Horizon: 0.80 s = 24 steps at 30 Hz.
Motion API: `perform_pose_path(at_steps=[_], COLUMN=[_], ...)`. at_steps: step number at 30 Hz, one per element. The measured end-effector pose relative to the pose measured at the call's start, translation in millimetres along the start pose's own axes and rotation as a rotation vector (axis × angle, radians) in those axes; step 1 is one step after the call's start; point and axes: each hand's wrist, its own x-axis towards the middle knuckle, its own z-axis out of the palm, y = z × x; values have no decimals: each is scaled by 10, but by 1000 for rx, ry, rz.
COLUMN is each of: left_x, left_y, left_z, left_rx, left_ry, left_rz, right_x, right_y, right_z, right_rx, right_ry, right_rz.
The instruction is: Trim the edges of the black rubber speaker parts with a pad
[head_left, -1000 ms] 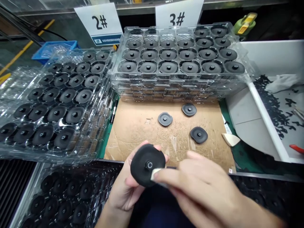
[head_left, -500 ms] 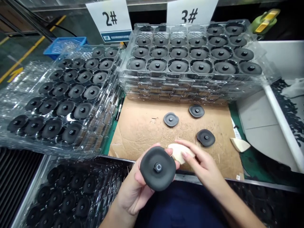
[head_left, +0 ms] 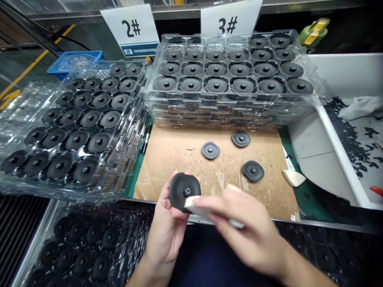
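Note:
My left hand (head_left: 167, 227) is closed around the edge of a black rounded disc (head_left: 180, 187) with a small hub in its middle, its hub side facing me. In my right hand (head_left: 251, 223), blurred by motion, is a cream-coloured wedge-shaped pad (head_left: 196, 206). The pad's tip overlaps the lower right of the disc near the hub; whether it touches I cannot tell. Beyond my hands, three like discs lie on a cardboard sheet (head_left: 167, 155): one at left (head_left: 210, 150), one farther back (head_left: 241, 138) and one at right (head_left: 253, 171).
Stacked clear trays of black discs stand at the left (head_left: 98, 159) and the back (head_left: 215, 95). Another cream wedge (head_left: 293, 177) lies by the cardboard's right edge. A white bin (head_left: 335, 139) at right holds small black scraps. More disc trays (head_left: 80, 247) sit lower left.
The disc has turned and moved slightly left and away from me. My right hand has brought the cream pad from behind the disc to over its lower right edge.

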Motion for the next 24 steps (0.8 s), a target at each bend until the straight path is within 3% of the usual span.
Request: perform_pose_path(at_steps=[3, 6, 8, 12, 15, 18, 21, 22, 24], left_x=[29, 43, 44, 24, -20, -61, -54, -41, -8], left_y=[14, 11, 0, -42, -74, -75, -67, -69, -72], left_z=[-90, -110, -86, -26, -9, -31, -59, -59, -45], left_rx=[8, -5, -13, -9, 19, 24, 9, 5, -9], left_ry=[34, 14, 0, 4, 4, 34, 45, 34, 0], left_rz=[56, 41, 16, -17, -32, -105, -95, -85, -86], right_x=[-196, -405, -442, -207, 45, 179, 242, 265, 311], right_y=[437, 796, 856, 501, 73, -174, -189, -169, -132], right_z=[127, 253, 270, 102, -7, 5, 62, 83, 121], right_rx=[-77, -131, -132, -90, 56, 41, 7, -7, -58], right_ry=[64, 56, 34, 174, 275, 116, -118, -128, -3], right_rz=[273, 322, 323, 349, 231, 18, -14, 8, 23])
